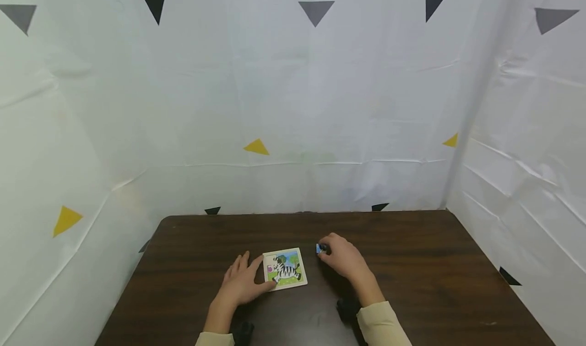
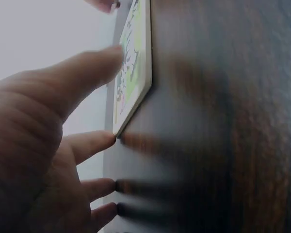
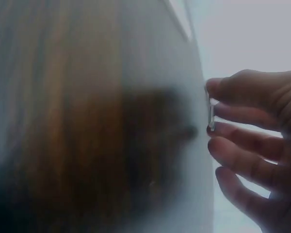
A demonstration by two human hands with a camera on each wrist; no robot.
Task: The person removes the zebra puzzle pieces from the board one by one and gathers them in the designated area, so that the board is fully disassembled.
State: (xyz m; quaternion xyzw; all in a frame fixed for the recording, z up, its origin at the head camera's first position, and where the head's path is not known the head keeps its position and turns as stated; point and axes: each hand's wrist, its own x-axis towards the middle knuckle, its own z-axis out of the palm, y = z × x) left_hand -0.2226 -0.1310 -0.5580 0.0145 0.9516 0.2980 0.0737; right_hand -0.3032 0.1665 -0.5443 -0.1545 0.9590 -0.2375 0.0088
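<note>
A small square jigsaw puzzle with a pale wooden frame [image 1: 301, 267] lies on the table, its picture a striped zebra [image 1: 287, 272] on green and blue. A pale patch shows at the picture's upper left. My left hand [image 1: 240, 286] is spread at the frame's left side, the thumb over its lower left corner and the index fingertip at the upper left corner. To the right of the frame, my right hand [image 1: 345, 259] pinches a small blue-and-dark puzzle piece [image 1: 318, 248] between thumb and fingers. In the right wrist view the piece [image 3: 212, 116] appears edge-on, partly hidden by fingertips.
The dark brown wooden table [image 1: 426, 264] reaches back to a white sheet wall [image 1: 293, 96] with black, grey and yellow triangles. Similar sheeting stands at both sides. A black strap-on device [image 1: 348, 309] sits at the right wrist, another [image 1: 244, 332] at the left.
</note>
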